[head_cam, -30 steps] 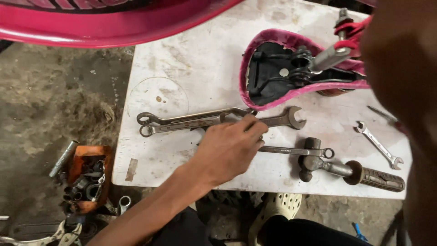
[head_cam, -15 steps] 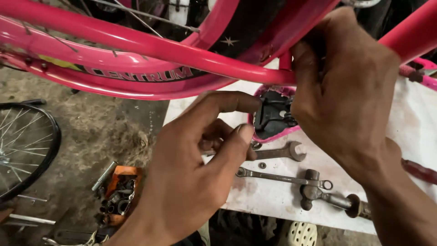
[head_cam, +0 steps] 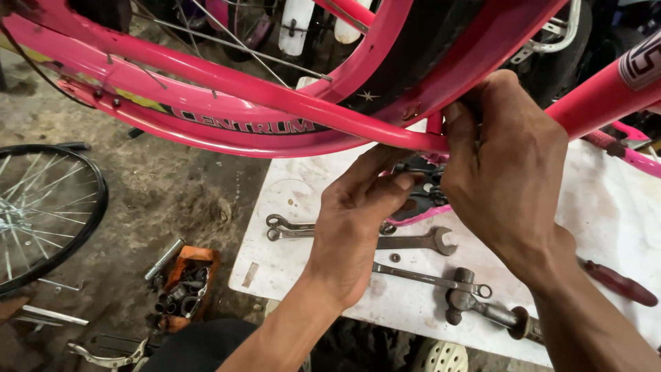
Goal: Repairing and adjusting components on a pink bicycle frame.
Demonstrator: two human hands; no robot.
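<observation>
Left of the hands lies a spoked wheel (head_cam: 41, 213). The left hand (head_cam: 358, 220) reaches up, fingers curled beneath the pink bicycle frame (head_cam: 275, 114); the right hand (head_cam: 506, 172) grips it from above. Wrenches (head_cam: 413, 241) lie below on the worktop (head_cam: 606, 213).

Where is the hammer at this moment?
In the head view, the hammer lies on the white table near its front edge, lower right of centre, just below the slim spanner and under the right forearm.
</observation>
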